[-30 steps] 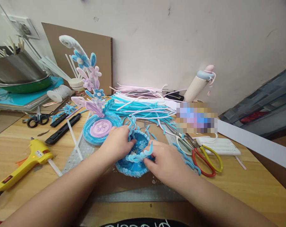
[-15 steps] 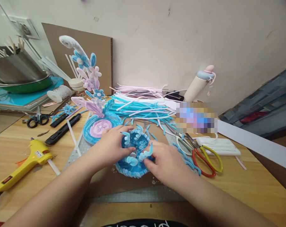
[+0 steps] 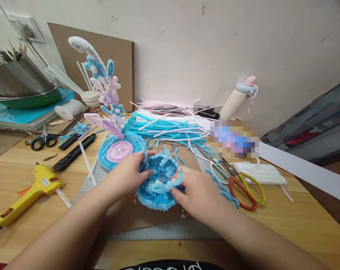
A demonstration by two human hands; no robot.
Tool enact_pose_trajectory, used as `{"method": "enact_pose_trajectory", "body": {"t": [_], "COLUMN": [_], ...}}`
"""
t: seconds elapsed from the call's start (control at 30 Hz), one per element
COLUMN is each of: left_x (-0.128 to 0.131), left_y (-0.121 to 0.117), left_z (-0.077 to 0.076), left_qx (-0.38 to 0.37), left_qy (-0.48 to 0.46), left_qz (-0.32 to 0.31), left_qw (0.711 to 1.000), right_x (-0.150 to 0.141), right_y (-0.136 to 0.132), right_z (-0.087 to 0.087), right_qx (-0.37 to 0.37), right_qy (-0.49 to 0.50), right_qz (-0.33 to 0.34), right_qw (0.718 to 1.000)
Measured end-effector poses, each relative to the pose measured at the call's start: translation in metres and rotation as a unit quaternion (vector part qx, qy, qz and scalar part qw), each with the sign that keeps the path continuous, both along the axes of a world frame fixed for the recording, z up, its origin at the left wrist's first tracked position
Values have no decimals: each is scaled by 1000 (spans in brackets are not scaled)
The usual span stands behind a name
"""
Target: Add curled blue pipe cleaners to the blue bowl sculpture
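Observation:
A round blue pipe-cleaner disc (image 3: 158, 197) lies on a brown cardboard sheet (image 3: 147, 217) in front of me. My left hand (image 3: 127, 176) grips its left edge, thumb pressed on the top face and fingers curled round the rim. A wavy light-blue pipe-cleaner strip (image 3: 170, 183) curls over the disc's middle. On the right side, my right hand (image 3: 196, 191) pinches that strip between thumb and fingers. Behind the disc stands a blue and pink pipe-cleaner flower piece (image 3: 116, 146) on a coiled base.
A yellow glue gun (image 3: 26, 195) lies at the left. Red-and-yellow scissors (image 3: 243, 187) and a wavy blue strip (image 3: 223, 189) lie at the right. Loose blue, white and pink pipe cleaners (image 3: 170, 125) pile up behind. Black scissors (image 3: 43, 140), a black utility knife (image 3: 74, 152) and a bottle (image 3: 237, 99) lie farther off.
My left hand has slid from the disc's back rim to its left edge, thumb now on top. The wavy strip has settled lower onto the disc. My right hand has barely moved.

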State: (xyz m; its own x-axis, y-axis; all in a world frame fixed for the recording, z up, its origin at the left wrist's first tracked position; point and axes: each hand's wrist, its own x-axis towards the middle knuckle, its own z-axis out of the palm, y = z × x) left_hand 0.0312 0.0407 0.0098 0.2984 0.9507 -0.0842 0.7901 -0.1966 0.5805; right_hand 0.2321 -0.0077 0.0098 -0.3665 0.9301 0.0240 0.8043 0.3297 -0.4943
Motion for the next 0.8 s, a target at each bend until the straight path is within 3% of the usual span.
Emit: {"method": "enact_pose_trajectory", "body": {"t": [0.4,0.8], "left_x": [1,-13], "left_y": [-7,-9], "left_z": [-16,-11], "left_qx": [4,49], "left_qy": [-57,-110], "left_qz": [-12,-24], "left_qw": [998,993], "right_x": [-1,0], "right_y": [1,0], "right_z": [0,1], "right_qx": [0,5], "right_qy": [0,-3], "right_qz": [2,7], "right_qw": [1000,1000]}}
